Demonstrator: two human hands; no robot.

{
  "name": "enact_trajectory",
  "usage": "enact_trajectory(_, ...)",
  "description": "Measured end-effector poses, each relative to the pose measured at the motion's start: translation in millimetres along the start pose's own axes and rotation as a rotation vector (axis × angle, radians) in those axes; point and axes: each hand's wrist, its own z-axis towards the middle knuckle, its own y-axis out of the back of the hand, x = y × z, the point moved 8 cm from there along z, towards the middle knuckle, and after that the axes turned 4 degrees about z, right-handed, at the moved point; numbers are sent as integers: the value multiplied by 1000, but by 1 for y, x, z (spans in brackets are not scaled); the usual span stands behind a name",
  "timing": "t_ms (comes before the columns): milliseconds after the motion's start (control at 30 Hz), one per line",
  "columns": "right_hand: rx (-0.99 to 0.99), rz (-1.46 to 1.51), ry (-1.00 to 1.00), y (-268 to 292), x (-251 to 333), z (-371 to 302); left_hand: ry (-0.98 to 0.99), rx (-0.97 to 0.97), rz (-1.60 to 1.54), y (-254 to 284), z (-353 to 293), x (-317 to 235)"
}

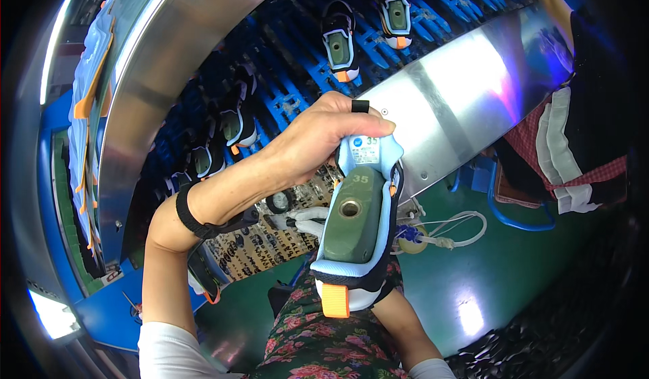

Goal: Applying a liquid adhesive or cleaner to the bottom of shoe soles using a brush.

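A dark sports shoe (390, 264) with light-blue lining and an orange heel tab (335, 300) is held up in front of me, its heel toward my body. A green shoe last (351, 233) with a round metal hole fills its opening. My left hand (331, 130) is closed around the tongue end, the thumb lying across the light-blue tongue (389, 152) beside a printed label (365, 150). From the lower right my right forearm (407, 328) reaches under the shoe. The shoe hides my right hand, so its fingers do not show.
A blue slatted conveyor (280, 102) curves behind, carrying several similar shoes (340, 41) on lasts. A shiny metal ledge (443, 95) borders it. Marked cardboard (253, 254) lies below my left arm. Another person's arm (553, 10) shows at the upper right, above checked red cloth (527, 139).
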Motion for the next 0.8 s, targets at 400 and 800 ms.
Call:
enact_trajectory(400,-49,44,-28,-3,2,-7,21,-32,3,14,-11,2)
enact_trajectory(800,-80,84,-44,-11,-1,-7,5,-62,-17,28,-28,-6)
